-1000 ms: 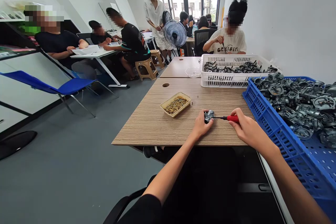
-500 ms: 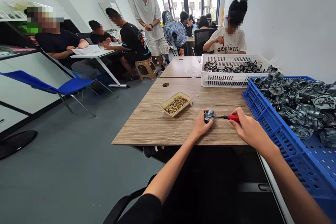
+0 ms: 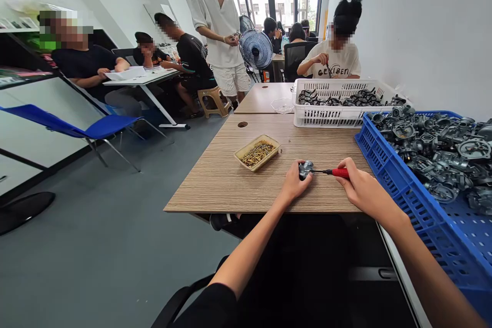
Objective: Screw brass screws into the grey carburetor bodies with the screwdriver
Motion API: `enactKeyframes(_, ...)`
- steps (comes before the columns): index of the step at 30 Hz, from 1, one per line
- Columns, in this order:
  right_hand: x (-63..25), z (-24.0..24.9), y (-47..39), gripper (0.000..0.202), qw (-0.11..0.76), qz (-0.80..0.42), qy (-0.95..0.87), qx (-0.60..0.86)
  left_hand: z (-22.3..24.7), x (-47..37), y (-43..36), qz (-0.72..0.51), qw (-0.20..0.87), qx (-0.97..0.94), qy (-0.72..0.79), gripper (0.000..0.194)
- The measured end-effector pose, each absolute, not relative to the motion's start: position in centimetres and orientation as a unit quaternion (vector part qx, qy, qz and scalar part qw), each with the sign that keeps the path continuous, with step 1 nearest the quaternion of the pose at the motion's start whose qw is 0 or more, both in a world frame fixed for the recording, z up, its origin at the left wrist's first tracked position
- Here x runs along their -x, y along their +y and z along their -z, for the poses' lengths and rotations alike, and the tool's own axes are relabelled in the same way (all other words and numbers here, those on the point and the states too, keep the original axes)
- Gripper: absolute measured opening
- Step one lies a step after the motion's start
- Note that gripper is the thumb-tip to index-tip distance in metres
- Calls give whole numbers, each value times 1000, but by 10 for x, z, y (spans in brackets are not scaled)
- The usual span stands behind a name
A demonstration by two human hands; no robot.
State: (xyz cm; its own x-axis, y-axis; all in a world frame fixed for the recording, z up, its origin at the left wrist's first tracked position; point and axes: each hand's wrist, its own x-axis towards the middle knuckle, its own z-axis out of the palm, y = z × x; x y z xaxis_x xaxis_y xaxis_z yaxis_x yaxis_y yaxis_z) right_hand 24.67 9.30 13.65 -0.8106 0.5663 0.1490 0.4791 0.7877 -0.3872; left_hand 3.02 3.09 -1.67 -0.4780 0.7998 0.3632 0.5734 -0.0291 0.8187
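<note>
On the wooden table [image 3: 215,184], my left hand [image 3: 295,182] is closed around a small grey metal carburetor [image 3: 306,168], which my fingers partly cover. My right hand [image 3: 355,182] grips the red handle of a screwdriver [image 3: 340,172]. Its dark shaft lies level and points left, with the tip at the carburetor; the exact contact spot is too small to make out. Left of my hands stands a cream tray [image 3: 246,166] holding many small brass-coloured pieces [image 3: 261,151].
At my right is a blue crate [image 3: 415,184] heaped with carburetors [image 3: 442,138]. Behind it stands a white basket [image 3: 326,118] of dark metal parts, with a seated person [image 3: 340,59] beyond. A standing person [image 3: 219,25] is near the fan [image 3: 255,49]. A blue chair [image 3: 111,122] stands left.
The screwdriver and my right hand have shifted very slightly left; my left hand keeps its place. In the background, the standing person has come closer, and a seated person has raised a hand to the face.
</note>
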Motion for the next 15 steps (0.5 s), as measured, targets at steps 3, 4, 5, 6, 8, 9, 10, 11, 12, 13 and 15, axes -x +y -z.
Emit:
enactKeyframes(3,-243,-137,90,19,115,-97,-931,331,16,-31,30,-514,112,-497,690,41)
enactKeyframes(4,-243,-137,90,22,111,-82,-930,342,16,-31,31,-513,113,-497,691,41)
enactKeyframes(5,-243,-137,90,24,109,-78,-929,345,16,-31,31,-512,113,-497,692,41)
enactKeyframes(6,-244,-137,90,24,111,-85,-930,339,17,-31,31,-511,113,-497,693,41)
enactKeyframes(8,-247,-137,92,20,128,-123,-934,309,17,-30,31,-511,110,-497,693,41)
enactKeyframes(9,-248,-137,93,18,138,-145,-935,292,17,-30,32,-512,109,-497,692,40)
enactKeyframes(10,-249,-136,94,16,145,-162,-936,278,18,-30,32,-514,108,-497,691,40)
enactKeyframes(11,-249,-136,94,15,150,-172,-935,272,18,-30,32,-515,107,-498,690,39)
enactKeyframes(12,-248,-135,94,14,151,-175,-934,273,18,-30,32,-515,107,-499,689,39)
enactKeyframes(13,-247,-135,94,13,149,-169,-932,283,18,-30,32,-516,106,-500,687,39)
enactKeyframes(15,-244,-135,92,14,139,-142,-928,315,17,-30,31,-518,105,-502,685,39)
